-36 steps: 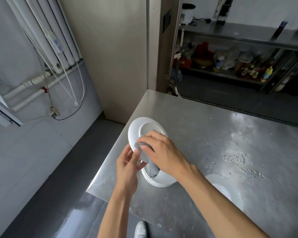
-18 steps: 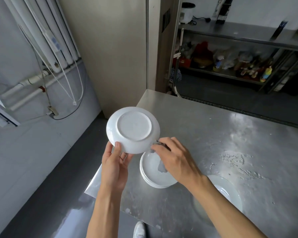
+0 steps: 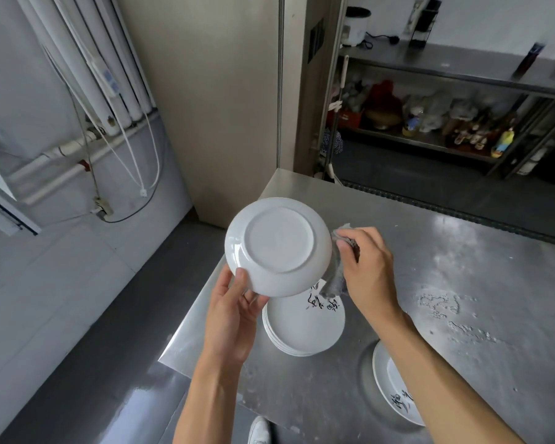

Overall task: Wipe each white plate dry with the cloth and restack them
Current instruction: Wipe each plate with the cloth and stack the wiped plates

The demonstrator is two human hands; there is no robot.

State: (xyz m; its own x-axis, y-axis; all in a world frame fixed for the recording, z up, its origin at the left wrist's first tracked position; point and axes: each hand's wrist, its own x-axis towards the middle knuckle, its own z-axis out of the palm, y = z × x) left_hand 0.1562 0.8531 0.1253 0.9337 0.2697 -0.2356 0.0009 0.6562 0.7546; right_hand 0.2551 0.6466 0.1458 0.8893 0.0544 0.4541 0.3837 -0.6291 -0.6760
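Two hands work one white plate (image 3: 277, 246), lifted off the steel table (image 3: 462, 251) with its underside facing the camera.

The left hand (image 3: 234, 312) pinches the plate's lower rim, thumb pressed on the underside and the other fingers curled behind the edge. The right hand (image 3: 369, 270) grips a bunched grey cloth (image 3: 335, 282), its fingers curled round the cloth and holding it against the plate's right edge. Directly below the raised plate, a stack of plates (image 3: 305, 330) with black markings on the top one sits near the table's left edge. One more plate (image 3: 394, 392) lies apart near the front edge, partly hidden by the right forearm. Water droplets (image 3: 439, 304) speckle the table to the right.
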